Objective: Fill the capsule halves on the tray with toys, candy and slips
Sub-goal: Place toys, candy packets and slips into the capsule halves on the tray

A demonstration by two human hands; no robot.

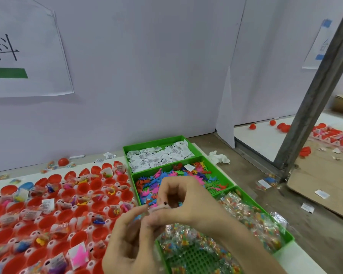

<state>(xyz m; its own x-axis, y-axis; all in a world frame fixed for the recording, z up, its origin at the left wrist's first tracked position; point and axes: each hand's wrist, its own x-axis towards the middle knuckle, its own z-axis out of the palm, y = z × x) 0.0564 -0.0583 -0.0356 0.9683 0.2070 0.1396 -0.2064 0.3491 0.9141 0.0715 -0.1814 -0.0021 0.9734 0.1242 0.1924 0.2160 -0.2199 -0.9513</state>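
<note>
nearest, at the bottom edge: left hand (131, 240), fingers curled, and right hand (186, 202), forearm cut off at the corner, both pinching one small pinkish piece (156, 208) between fingertips; too blurred to name. beneath them, crinkly clear candy packets (246, 220) full of coloured beads, heaped in the near compartment of a green plastic bin (154, 141), pegged floor showing through, partly hidden by the wrists. to the left, red capsule halves (48, 222), smooth round cups, seated in rows on a white tray (52, 243) with knobbed posts; many holding flat toys, packets or printed slips, some bare; lower rows cut off by the frame. further back, a middle compartment of flat rubbery toys (186, 174) in pink, blue, orange and green, then white paper slips (160, 156) in the far one. beyond, loose packets on the surface (87, 162) along a pale wall.
</note>
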